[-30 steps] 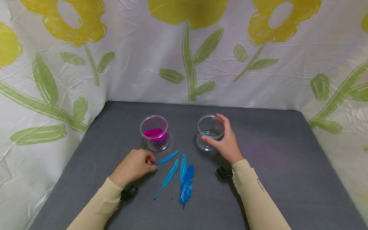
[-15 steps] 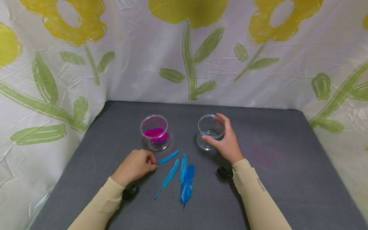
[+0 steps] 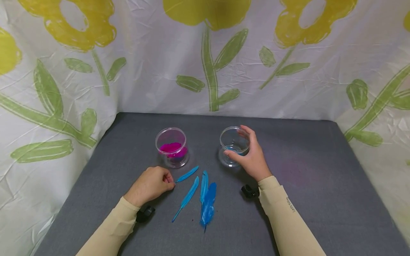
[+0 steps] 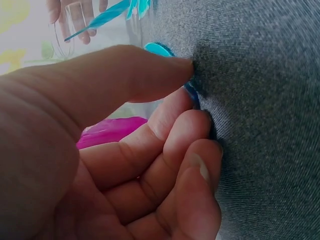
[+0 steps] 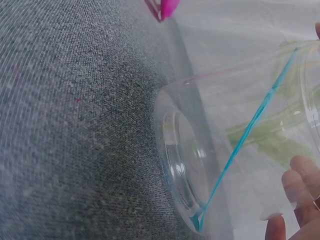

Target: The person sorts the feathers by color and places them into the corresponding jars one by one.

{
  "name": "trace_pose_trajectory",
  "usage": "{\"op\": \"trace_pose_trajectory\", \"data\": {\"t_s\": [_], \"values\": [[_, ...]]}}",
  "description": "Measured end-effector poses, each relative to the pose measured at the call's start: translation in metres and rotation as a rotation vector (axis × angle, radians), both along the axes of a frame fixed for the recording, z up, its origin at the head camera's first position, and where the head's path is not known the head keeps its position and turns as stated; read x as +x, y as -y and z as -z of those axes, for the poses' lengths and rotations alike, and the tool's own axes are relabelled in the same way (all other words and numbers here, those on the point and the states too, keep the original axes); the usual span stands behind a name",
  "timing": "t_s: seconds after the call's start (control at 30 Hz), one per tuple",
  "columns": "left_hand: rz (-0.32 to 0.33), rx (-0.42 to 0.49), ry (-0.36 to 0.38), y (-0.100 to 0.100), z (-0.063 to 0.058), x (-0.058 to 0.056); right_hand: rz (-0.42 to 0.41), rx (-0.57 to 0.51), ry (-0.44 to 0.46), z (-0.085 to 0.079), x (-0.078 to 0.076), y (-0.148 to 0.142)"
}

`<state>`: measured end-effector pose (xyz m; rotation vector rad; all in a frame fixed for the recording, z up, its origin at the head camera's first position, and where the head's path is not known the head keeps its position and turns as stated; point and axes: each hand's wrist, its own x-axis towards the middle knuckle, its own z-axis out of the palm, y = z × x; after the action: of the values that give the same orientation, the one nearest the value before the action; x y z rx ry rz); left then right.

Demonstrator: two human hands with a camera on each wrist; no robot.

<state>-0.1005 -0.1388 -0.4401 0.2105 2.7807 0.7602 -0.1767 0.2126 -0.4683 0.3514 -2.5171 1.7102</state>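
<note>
In the head view my left hand (image 3: 148, 185) rests low over the cloth and pinches the quill end of a small blue feather (image 3: 188, 174). The left wrist view shows thumb and curled fingers meeting at this feather (image 4: 159, 49), its quill mostly hidden. My right hand (image 3: 253, 156) grips a clear round cup (image 3: 229, 164) from its right side, thumb in front and fingers behind. A thin blue feather (image 5: 250, 125) leans inside that cup in the right wrist view. Between the hands lie more blue feathers: one slanted (image 3: 189, 196), one narrow (image 3: 204, 188) and one broad, darker (image 3: 209, 204).
A second clear cup (image 3: 174, 164) stands beyond my left hand, with a soft magenta mass (image 3: 174, 149) in it, its kind unclear. Grey cloth (image 3: 314, 199) covers the table. A flowered white curtain (image 3: 144, 85) hangs at the back and sides.
My left hand keeps its place, and the small blue feather has shifted very slightly. The right hand and both cups stay where they were; the head view itself drifts a little.
</note>
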Motion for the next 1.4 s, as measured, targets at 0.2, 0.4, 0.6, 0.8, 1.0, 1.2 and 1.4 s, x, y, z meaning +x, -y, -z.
{"op": "trace_pose_trajectory", "data": {"t_s": [0.2,0.4,0.6,0.8,1.0,1.2,1.4], "values": [[-0.004,0.007,0.016,0.001,0.000,0.000,-0.003,-0.003,0.005,-0.001,0.000,0.000],[0.000,0.023,0.015,0.001,0.004,-0.002,-0.001,0.006,0.009,-0.001,0.000,0.000],[0.012,0.025,-0.007,0.000,0.006,-0.002,-0.003,0.010,0.014,0.000,0.000,-0.001],[0.021,0.013,-0.057,-0.002,0.005,0.000,-0.004,0.006,0.018,0.001,-0.001,-0.001],[0.045,0.040,-0.111,-0.004,0.003,0.000,-0.007,0.005,0.015,0.000,-0.001,-0.001],[0.069,0.076,-0.120,-0.005,0.002,0.001,-0.006,0.006,0.015,-0.001,0.000,-0.001],[0.083,0.099,-0.141,-0.008,-0.005,0.001,-0.008,0.002,0.022,-0.002,0.001,0.000]]}}
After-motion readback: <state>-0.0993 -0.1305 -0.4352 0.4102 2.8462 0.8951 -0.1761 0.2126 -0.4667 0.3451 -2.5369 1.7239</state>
